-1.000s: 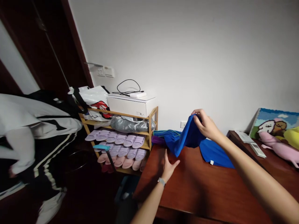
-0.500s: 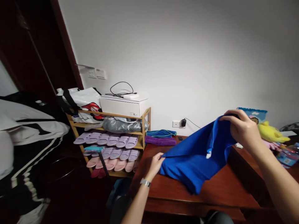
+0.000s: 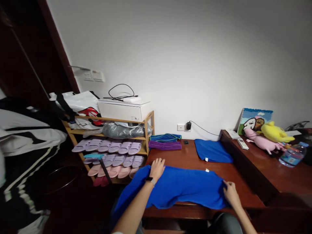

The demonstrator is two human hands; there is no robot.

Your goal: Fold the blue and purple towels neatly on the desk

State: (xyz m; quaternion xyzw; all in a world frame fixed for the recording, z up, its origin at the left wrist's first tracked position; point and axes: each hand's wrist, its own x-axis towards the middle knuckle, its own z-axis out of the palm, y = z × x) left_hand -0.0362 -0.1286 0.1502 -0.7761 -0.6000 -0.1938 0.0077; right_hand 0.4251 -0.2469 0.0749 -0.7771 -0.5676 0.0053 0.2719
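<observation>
In the head view, the rack (image 3: 149, 126) bears a white bag (image 3: 81, 103) with red and black print and a white box (image 3: 122, 110) on top; what either contains is hidden. A cable (image 3: 122, 85) and a small white device (image 3: 131, 99) lie on the box. Below sits a bundle (image 3: 123, 130) in clear plastic, then rows of slippers (image 3: 114, 146), lilac above, pink and red lower down. On the right stands a capped bottle (image 3: 293, 154).

The blue cloth (image 3: 187, 188) lies spread along the near side of the table (image 3: 175, 161), its left end hanging past the edge. The left hand (image 3: 157, 168) rests on it, palm down and fingers extended, gripping nothing that shows. The right hand (image 3: 231, 192) has thumb and fingers closed narrowly on the cloth's right edge. Farther back lie a second blue cloth (image 3: 213, 151), flat with a white tag, and, near the rack, a purple cloth (image 3: 164, 145) just in front of a dark blue one (image 3: 168, 137) with green trim.

On the raised part to the right are a remote (image 3: 243, 144), pink (image 3: 262, 139) and yellow (image 3: 275, 132) plush toys and a picture (image 3: 258, 118) leaning against the pale wall (image 3: 195, 65). A black plug (image 3: 188, 125) is in the wall outlet. At far left, another person's black-and-white clothing (image 3: 26, 156) shows before a dark door (image 3: 24, 65).
</observation>
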